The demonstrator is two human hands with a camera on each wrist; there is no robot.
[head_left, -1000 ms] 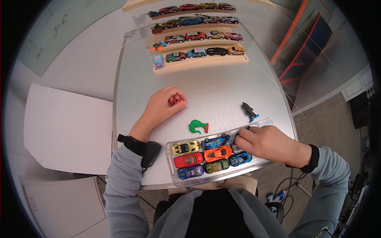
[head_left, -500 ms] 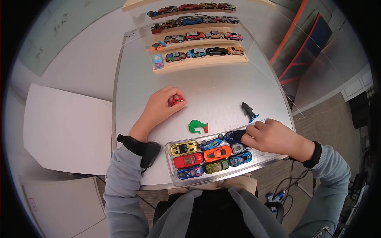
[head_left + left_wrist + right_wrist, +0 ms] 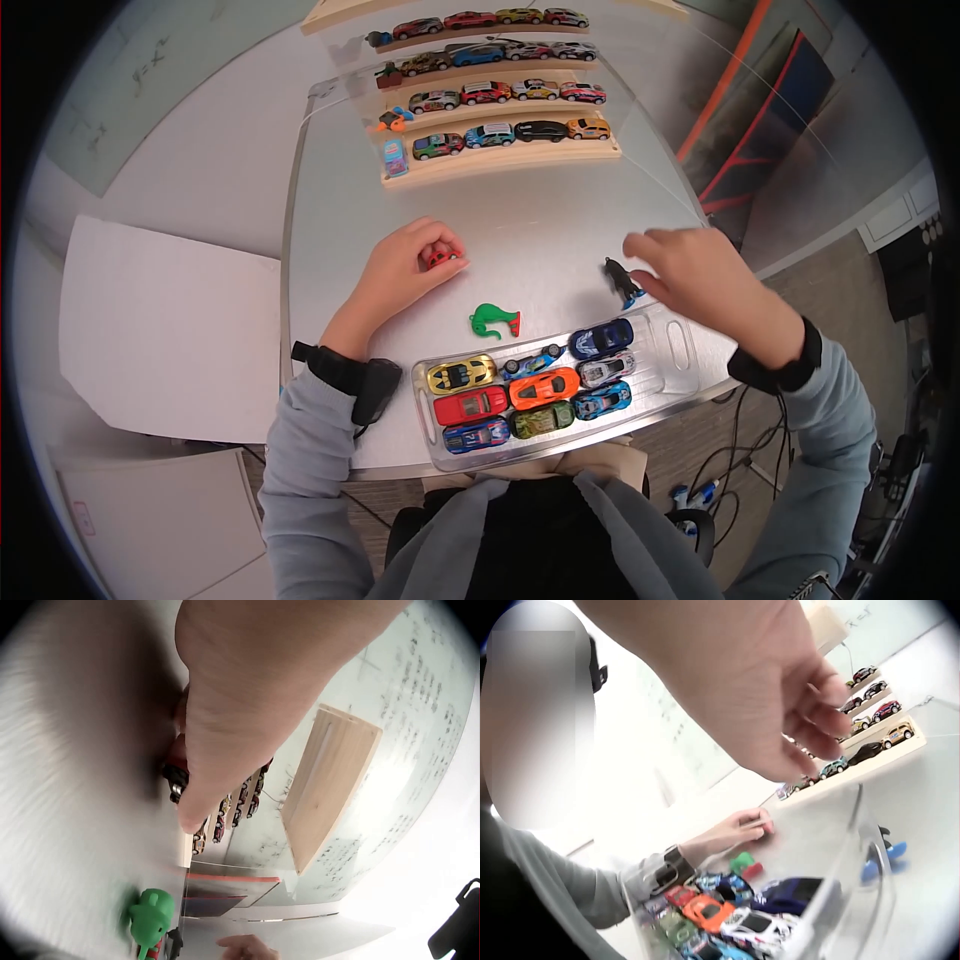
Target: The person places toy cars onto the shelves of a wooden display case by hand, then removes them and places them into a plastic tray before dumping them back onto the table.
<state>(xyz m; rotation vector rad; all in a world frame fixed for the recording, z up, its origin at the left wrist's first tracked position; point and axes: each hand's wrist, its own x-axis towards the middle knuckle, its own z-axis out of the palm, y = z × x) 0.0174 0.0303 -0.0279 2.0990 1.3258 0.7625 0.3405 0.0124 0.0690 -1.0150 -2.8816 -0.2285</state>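
My left hand (image 3: 400, 268) rests on the metal table and grips a small red toy car (image 3: 440, 259), mostly hidden by the fingers. Its dark end and a wheel show in the left wrist view. My right hand (image 3: 705, 272) holds nothing; its fingers are loosely bent beside a dark toy figure with blue feet (image 3: 621, 284). Closer to me, a clear plastic tray (image 3: 655, 345) carries several toy cars in rows, among them a dark blue car (image 3: 602, 338) and an orange car (image 3: 544, 388). A blue car (image 3: 534, 362) there lies on its side.
A green toy figure with a red base (image 3: 495, 320) lies between the left hand and the tray. At the far side stands a stepped wooden rack (image 3: 500, 165) with several toy cars and small figures. A white board (image 3: 170, 330) is left of the table.
My right hand has let go of the dark blue car in the tray's far row and moved away to the dark figure. The left hand stays on the red car.
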